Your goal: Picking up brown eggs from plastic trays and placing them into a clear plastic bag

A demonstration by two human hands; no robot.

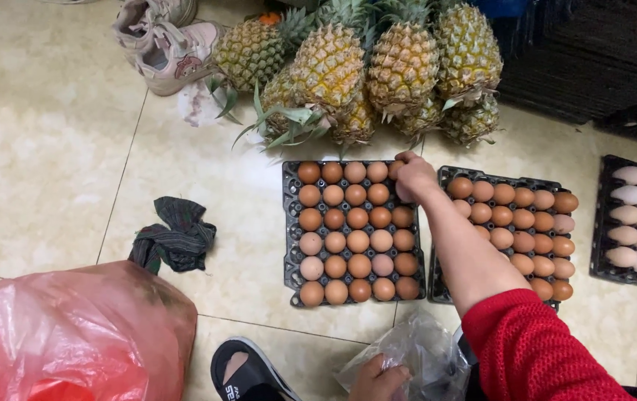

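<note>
Low at the frame's edge, the left hand (378, 379) is curled, gripping a clear plastic bag (415, 360). Beyond it, the right arm's red sleeve (534, 349) stretches forward, the right hand (413, 178) cupped closed over an egg at the far right corner of the black egg tray (289, 223), just before the pineapples (363, 67).

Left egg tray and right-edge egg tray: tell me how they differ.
The left egg tray holds brown eggs; the right-edge tray holds pale, whitish ones. The left tray lies fully in view, with the right hand at its far corner; the right-edge tray is cut off and untouched. Both are dark trays on the tiled floor.
</note>
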